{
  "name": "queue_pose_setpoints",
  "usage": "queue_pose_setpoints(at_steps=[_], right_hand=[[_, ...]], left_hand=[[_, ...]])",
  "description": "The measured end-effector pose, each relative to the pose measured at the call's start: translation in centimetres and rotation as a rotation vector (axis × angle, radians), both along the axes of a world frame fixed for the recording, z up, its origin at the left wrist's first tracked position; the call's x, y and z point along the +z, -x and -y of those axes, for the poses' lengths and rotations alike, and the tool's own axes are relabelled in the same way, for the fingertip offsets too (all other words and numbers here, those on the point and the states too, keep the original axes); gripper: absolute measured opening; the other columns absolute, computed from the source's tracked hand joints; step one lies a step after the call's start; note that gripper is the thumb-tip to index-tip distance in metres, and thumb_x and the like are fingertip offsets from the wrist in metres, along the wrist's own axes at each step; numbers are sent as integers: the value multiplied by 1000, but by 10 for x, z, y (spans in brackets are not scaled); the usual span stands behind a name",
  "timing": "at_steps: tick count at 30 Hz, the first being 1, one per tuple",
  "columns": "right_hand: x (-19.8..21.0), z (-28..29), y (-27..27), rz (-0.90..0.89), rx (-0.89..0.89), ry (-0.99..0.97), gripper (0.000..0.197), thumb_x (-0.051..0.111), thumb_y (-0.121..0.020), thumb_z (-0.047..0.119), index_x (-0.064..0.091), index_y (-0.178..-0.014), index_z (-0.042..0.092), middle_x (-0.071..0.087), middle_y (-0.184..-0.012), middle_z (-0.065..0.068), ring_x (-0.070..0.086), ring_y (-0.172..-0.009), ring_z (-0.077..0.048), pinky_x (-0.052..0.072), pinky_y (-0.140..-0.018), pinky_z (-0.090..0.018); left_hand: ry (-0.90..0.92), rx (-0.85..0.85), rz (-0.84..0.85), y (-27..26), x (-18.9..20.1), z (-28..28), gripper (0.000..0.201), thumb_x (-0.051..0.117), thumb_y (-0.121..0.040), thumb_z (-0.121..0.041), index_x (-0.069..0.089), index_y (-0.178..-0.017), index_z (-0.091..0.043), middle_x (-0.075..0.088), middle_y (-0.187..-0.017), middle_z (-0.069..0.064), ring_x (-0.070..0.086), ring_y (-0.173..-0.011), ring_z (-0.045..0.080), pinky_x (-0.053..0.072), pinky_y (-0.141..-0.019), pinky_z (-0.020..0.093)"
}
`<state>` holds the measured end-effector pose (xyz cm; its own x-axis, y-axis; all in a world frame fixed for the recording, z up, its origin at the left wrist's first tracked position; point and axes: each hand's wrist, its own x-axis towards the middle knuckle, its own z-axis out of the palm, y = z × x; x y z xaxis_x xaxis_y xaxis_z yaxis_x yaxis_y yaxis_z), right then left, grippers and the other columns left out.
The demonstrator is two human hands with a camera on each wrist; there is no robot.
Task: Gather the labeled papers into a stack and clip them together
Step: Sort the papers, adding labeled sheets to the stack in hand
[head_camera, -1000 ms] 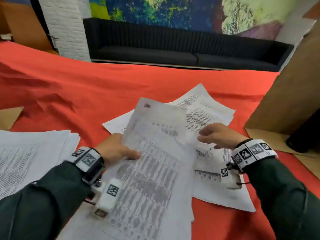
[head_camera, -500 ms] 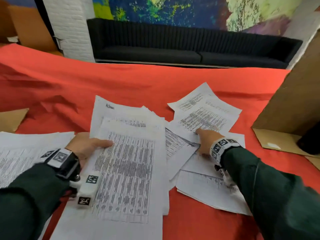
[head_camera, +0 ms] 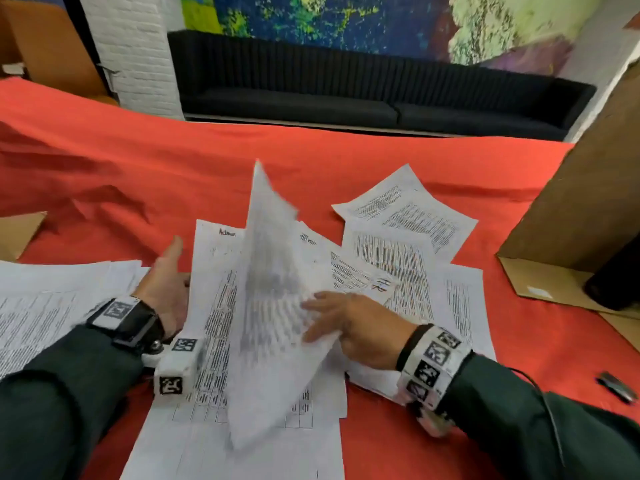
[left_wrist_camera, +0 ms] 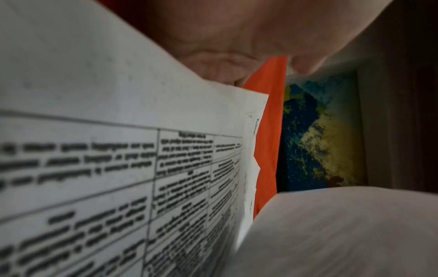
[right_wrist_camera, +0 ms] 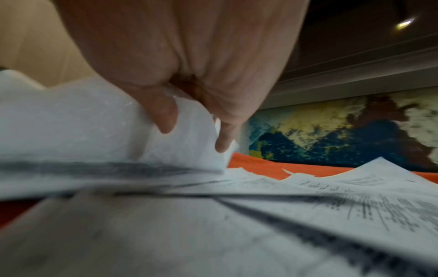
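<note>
A stack of printed papers (head_camera: pixel 214 317) lies on the red cloth in front of me, its top sheet a table of text (left_wrist_camera: pixel 118 168). My left hand (head_camera: pixel 169 268) is open, fingers straight, set against the stack's left edge. My right hand (head_camera: pixel 322 317) pinches a blurred sheet (head_camera: pixel 273 299) that stands raised over the stack; in the right wrist view its fingers (right_wrist_camera: pixel 166 116) curl round the sheet's (right_wrist_camera: pixel 94 121) edge. More loose papers (head_camera: pixel 408 233) lie fanned out to the right. A small black clip (head_camera: pixel 618 391) lies on the cloth at the far right.
Another pile of papers (head_camera: pixel 52 299) sits at the left edge. A tall cardboard box (head_camera: pixel 571 209) stands at the right, and a cardboard flap (head_camera: pixel 17 233) lies at the left. The red cloth (head_camera: pixel 242 161) stretches back to a black sofa (head_camera: pixel 346 98).
My right hand has left the loose papers on the right and brought a sheet up over the stack. My left hand has come off the top sheet to the stack's left edge.
</note>
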<state>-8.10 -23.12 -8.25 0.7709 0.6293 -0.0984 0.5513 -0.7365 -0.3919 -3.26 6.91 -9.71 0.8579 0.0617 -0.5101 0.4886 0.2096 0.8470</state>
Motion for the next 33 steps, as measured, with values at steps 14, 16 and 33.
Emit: queue_pose_setpoints(at_steps=[14,16,33], right_hand=[[32,5,-38,-505,81,422,89,76,-85,14,32,-150,55,7,-169,10,12,-154,-13,13,-124,-42],[47,16,-51,-562,-50,188,82,81,-82,25,40,-146,55,24,-164,17,20,-150,-6,16,-120,-37],[10,52,-68,-555,-650,-681,32,65,-81,-15,65,-109,0,70,-102,-25,69,-95,-42,55,-92,-62]], left_hand=[[387,-340,282,44,13,15,83,97,-26,-66,85,-96,-25,79,-109,15,78,-93,31,58,-87,51],[403,-282,320,43,5,9,90,98,-26,-65,83,-105,-25,76,-117,19,77,-98,31,61,-84,49],[-143,98,157,32,-18,-4,21,76,-89,-16,75,-104,-2,81,-96,13,79,-90,30,62,-83,40]])
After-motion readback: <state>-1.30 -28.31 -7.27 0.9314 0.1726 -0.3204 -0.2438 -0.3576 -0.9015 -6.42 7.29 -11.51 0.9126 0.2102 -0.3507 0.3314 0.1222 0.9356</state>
